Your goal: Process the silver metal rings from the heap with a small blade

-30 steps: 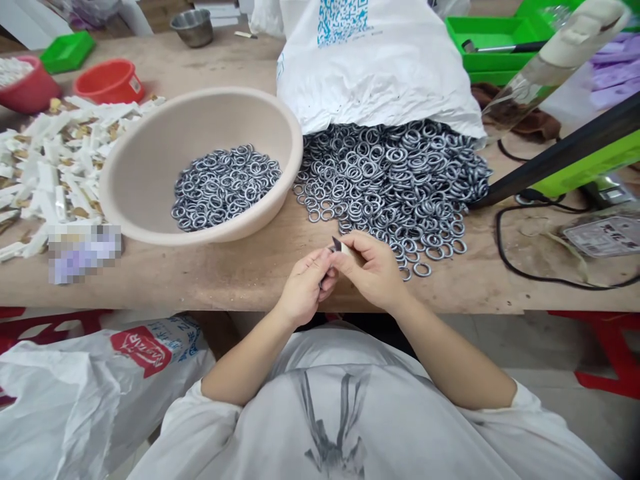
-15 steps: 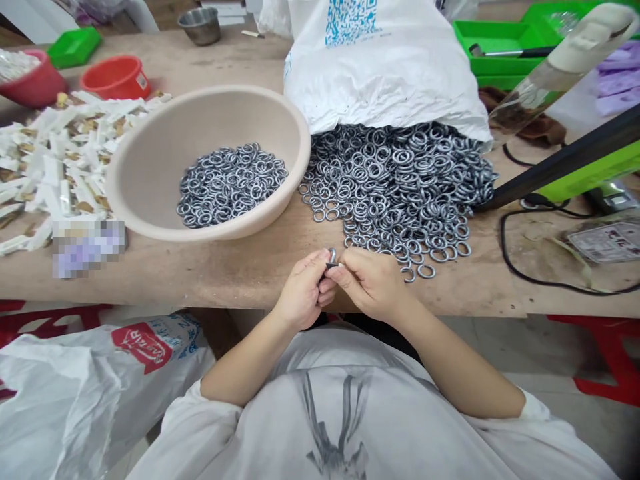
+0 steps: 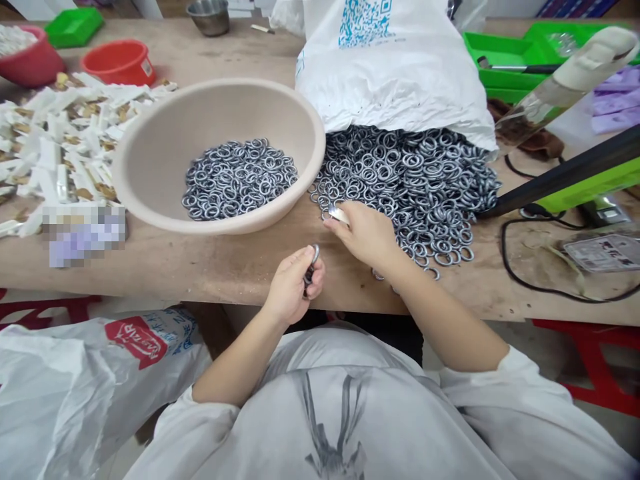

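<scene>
My left hand (image 3: 293, 283) is closed around several dark grey rings near the table's front edge. One ring (image 3: 315, 253) stands up between its thumb and forefinger; the others are partly hidden in the palm. Over the near left side of a heap of grey rings (image 3: 425, 173), my right hand (image 3: 367, 230) is closed on a small flat, shiny blade-like piece (image 3: 340, 215), pale along its length. Its fingertips are close to the loose rings at the heap's edge. A large beige basin (image 3: 150, 143) left of the heap holds many similar rings (image 3: 240, 177).
A white sack (image 3: 390, 80) lies behind the heap, its mouth over the rings. White scraps (image 3: 45, 150) cover the table's left side, near a red bowl (image 3: 119, 63). At right are a clear bottle (image 3: 555, 93), a black cable (image 3: 505, 257) and green trays (image 3: 500, 50).
My hands were together and have parted. The right hand has moved up to the ring heap with the blade-like piece; the left has shifted slightly left, still holding rings.
</scene>
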Tool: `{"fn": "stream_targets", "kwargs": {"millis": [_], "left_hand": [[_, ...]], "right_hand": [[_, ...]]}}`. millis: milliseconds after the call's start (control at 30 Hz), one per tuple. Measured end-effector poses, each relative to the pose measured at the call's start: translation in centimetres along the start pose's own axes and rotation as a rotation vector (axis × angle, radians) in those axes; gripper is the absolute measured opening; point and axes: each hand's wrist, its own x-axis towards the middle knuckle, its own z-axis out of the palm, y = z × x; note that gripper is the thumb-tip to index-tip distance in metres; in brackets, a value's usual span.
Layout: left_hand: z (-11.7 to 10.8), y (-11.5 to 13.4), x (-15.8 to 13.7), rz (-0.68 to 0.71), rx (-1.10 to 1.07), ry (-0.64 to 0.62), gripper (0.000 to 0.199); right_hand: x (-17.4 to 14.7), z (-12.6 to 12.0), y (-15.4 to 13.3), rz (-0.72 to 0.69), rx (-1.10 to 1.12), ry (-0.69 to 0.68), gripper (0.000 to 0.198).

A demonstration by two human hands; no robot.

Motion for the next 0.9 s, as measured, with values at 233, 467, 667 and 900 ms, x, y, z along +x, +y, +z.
{"fn": "stream_targets", "kwargs": {"millis": [233, 467, 667, 900], "left_hand": [[-1.8, 1.0, 0.8, 0.131, 0.075, 0.111, 0.044], [-1.7, 1.9, 1.8, 0.162, 0.218, 0.136, 0.051], [-2.6, 1.6, 2.8, 0.239, 0.482, 0.141, 0.042], [-3.2, 1.4, 2.3, 0.413, 0.76, 0.248, 0.034]], "right_hand": [[3.0, 0.9, -1.6, -0.117, -0.297, -0.162, 0.007], [1.3, 0.7, -0.3, -0.143, -0.29, -0.156, 0.021], [2.3, 0.7, 0.0, -0.231, -0.277, -0.132, 0.021], [4.4, 0.5, 0.6, -0.322, -0.179, -0.192, 0.007]]}}
